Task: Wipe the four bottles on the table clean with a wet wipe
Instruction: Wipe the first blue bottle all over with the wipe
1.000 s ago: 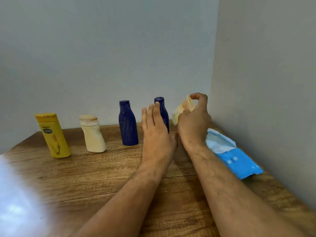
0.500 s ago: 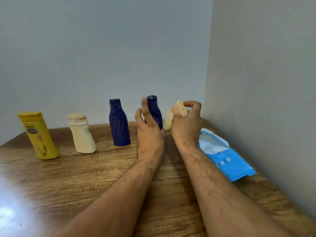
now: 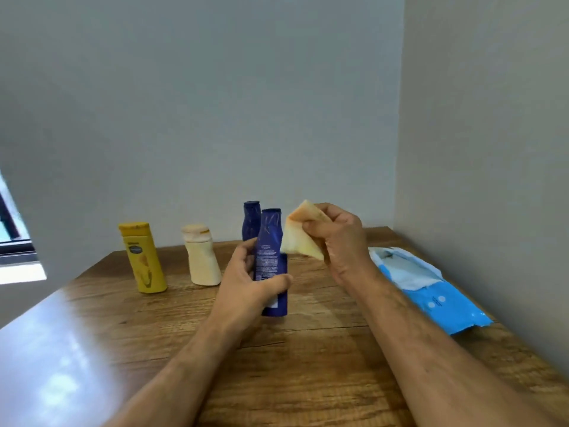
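Bottles, 4 pcs, w/ wipe, on wooden table (image 3: 308, 380)
L hand (image 3: 246, 285) grips dark blue bottle (image 3: 272, 260), lifted, upright; R hand (image 3: 341, 241) pinches folded wet wipe (image 3: 300, 235) beside its neck; 2nd blue bottle (image 3: 251, 220) behind; cream bottle (image 3: 201, 257), yellow bottle (image 3: 143, 257) to left; wipes pack (image 3: 431, 294) at right.

Yellow plastic bottle (image 3: 143, 258) standing leftmost on brown wooden table (image 3: 308, 365). Cream plastic bottle (image 3: 201, 255) standing just right of it. Dark blue plastic bottle (image 3: 251, 220) standing further right, behind second dark blue bottle (image 3: 272, 257), which left hand (image 3: 246, 285) is holding. Folded cream wet wipe (image 3: 300, 234) sitting in right hand (image 3: 341, 241), just right of held bottle. Blue wipes packet (image 3: 431, 291) lying at table's right edge, beside wall (image 3: 492, 149).
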